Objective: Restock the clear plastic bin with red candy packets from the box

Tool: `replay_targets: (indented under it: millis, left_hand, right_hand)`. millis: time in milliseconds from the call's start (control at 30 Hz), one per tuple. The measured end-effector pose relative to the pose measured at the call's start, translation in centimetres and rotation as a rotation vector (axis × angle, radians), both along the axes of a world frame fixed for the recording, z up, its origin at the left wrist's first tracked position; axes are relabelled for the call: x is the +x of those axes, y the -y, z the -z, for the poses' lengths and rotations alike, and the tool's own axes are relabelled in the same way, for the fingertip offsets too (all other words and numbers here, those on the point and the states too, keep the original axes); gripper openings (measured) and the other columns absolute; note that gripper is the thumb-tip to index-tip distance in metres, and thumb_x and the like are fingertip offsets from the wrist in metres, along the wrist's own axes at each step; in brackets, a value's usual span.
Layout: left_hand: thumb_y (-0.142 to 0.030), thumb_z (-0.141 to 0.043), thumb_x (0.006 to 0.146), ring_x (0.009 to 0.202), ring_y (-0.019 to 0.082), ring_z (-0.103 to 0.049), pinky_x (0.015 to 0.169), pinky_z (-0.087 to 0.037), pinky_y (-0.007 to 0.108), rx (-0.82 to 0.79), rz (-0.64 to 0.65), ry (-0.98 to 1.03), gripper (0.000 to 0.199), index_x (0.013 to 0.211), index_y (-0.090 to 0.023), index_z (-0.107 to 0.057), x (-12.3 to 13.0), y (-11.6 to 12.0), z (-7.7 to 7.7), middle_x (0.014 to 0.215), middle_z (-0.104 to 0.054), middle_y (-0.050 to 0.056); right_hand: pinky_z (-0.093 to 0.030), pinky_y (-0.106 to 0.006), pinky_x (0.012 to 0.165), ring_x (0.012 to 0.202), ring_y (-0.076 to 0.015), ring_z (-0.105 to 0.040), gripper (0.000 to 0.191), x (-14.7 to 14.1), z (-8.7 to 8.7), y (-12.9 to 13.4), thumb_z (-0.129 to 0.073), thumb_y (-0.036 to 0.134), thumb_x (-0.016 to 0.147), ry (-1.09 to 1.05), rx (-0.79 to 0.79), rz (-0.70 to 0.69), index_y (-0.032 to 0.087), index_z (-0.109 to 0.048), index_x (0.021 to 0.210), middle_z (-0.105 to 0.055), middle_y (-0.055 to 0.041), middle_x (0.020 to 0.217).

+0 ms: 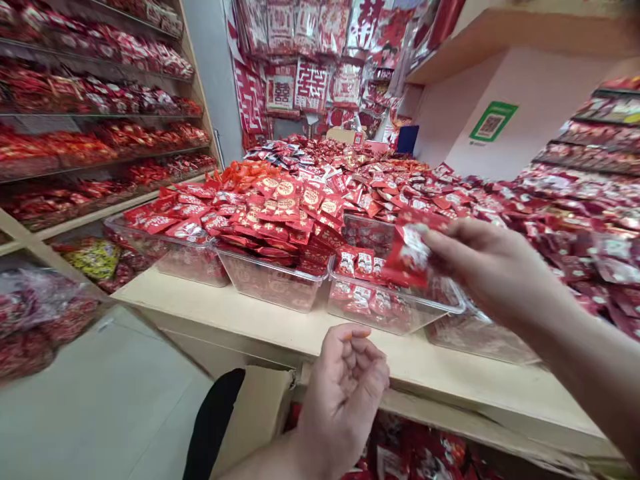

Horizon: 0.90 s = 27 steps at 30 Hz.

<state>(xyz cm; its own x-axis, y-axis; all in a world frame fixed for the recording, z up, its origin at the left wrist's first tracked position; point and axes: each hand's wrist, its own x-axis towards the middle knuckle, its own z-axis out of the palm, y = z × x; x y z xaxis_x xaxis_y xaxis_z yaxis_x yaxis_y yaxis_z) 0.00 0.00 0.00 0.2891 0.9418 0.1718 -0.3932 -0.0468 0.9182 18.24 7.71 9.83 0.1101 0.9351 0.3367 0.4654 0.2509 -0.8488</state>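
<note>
A person's left hand (347, 393), loosely cupped with nothing visible in it, hovers before a counter (280, 325) as the right hand (487, 257) pinches one red printed sachet (407, 250) over a partly filled plastic bin (413, 317), more sachets (364, 264) lying inside; a neighboring bin (270, 287) stands heaped, double-happiness decorations (311, 87) hanging beyond.

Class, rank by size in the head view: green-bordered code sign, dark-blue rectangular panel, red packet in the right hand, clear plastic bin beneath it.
1. Clear plastic bin
2. Red packet
3. Code sign
4. Dark-blue panel
Apparent size only: packet and bin are nearer the camera.
</note>
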Motion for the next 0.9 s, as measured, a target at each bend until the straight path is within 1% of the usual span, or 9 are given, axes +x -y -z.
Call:
replay_targets:
  millis: [133,200,300,433,500,567,633,733,900]
  left_hand:
    - [-0.026,-0.050,0.085,0.070,0.008,-0.050,0.066,-0.043,0.020,0.006,0.003,-0.065,0.019,0.103,-0.022,-0.044,0.4,-0.1,0.5,0.083,-0.051,0.000]
    - [-0.026,-0.050,0.084,0.068,0.009,-0.050,0.063,-0.042,0.020,0.020,-0.019,-0.102,0.020,0.103,-0.021,-0.044,0.5,-0.2,0.7,0.082,-0.052,0.001]
    - [-0.026,-0.050,0.082,0.065,0.010,-0.050,0.058,-0.042,0.021,0.077,-0.040,-0.155,0.021,0.103,-0.020,-0.046,0.4,-0.2,1.0,0.080,-0.054,0.002]
    - [-0.021,-0.049,0.079,0.063,0.011,-0.051,0.057,-0.042,0.021,0.138,-0.034,-0.209,0.023,0.102,-0.019,-0.047,0.4,-0.3,1.3,0.080,-0.056,0.004]
    - [-0.020,-0.049,0.078,0.064,0.011,-0.051,0.057,-0.042,0.021,0.145,-0.027,-0.223,0.023,0.101,-0.019,-0.048,0.4,-0.3,1.3,0.081,-0.057,0.004]
    - [-0.019,-0.049,0.077,0.063,0.010,-0.051,0.056,-0.042,0.020,0.144,-0.019,-0.229,0.023,0.100,-0.019,-0.048,0.4,-0.3,1.3,0.080,-0.057,0.004]
    - [-0.018,-0.049,0.077,0.062,0.010,-0.051,0.055,-0.041,0.018,0.140,-0.008,-0.232,0.023,0.100,-0.019,-0.048,0.4,-0.3,1.3,0.079,-0.057,0.004]
    - [-0.016,-0.048,0.077,0.060,0.009,-0.050,0.053,-0.040,0.017,0.149,0.009,-0.251,0.022,0.099,-0.019,-0.049,0.4,-0.2,1.3,0.077,-0.057,0.003]
    - [-0.012,-0.047,0.074,0.058,0.007,-0.048,0.049,-0.036,0.014,0.207,-0.025,-0.331,0.021,0.094,-0.019,-0.052,0.5,-0.1,1.0,0.075,-0.056,0.002]
  right_hand:
    - [-0.036,-0.018,0.037,0.039,-0.0058,-0.044,0.024,-2.3,3.3,-7.3,-0.059,0.023,0.077,-0.084,-0.388,0.018,0.017,-0.048,0.057,-0.051,0.0034,0.047]
    - [-0.037,-0.019,0.038,0.036,-0.0065,-0.044,0.027,-3.7,4.8,-9.1,-0.057,0.016,0.078,-0.038,-0.613,-0.032,0.018,-0.043,0.054,-0.051,0.0035,0.043]
    - [-0.036,-0.019,0.039,0.036,-0.0075,-0.045,0.029,-5.0,6.6,-9.7,-0.057,0.011,0.076,0.084,-0.750,-0.137,0.019,-0.041,0.053,-0.051,0.0042,0.041]
    - [-0.042,-0.023,0.049,0.053,-0.0135,-0.056,0.014,-4.8,7.1,-9.3,-0.064,0.020,0.071,0.438,-0.574,-0.113,0.017,-0.051,0.075,-0.060,0.0001,0.058]
    - [-0.045,-0.027,0.062,0.073,-0.0180,-0.059,0.033,-4.3,6.6,-9.2,-0.069,0.032,0.065,0.680,-0.338,-0.117,0.015,-0.054,0.090,-0.063,-0.0075,0.083]
    - [-0.044,-0.028,0.073,0.086,-0.0198,-0.057,0.042,-3.9,5.8,-9.5,-0.069,0.038,0.065,0.803,-0.168,-0.218,0.014,-0.057,0.096,-0.060,-0.0116,0.099]
    - [-0.044,-0.027,0.073,0.085,-0.0184,-0.058,0.032,-3.7,5.1,-10.3,-0.063,0.038,0.072,0.827,-0.148,-0.287,0.015,-0.060,0.094,-0.063,-0.0099,0.097]
    - [-0.044,-0.025,0.070,0.080,-0.0168,-0.060,0.016,-3.4,4.7,-12.0,-0.055,0.027,0.078,0.852,-0.186,-0.209,0.017,-0.063,0.087,-0.067,-0.0057,0.088]
    - [-0.042,-0.026,0.074,0.090,-0.0215,-0.060,0.024,-3.7,6.1,-14.2,-0.061,0.024,0.073,1.090,-0.189,-0.298,0.016,-0.062,0.096,-0.067,-0.0080,0.097]
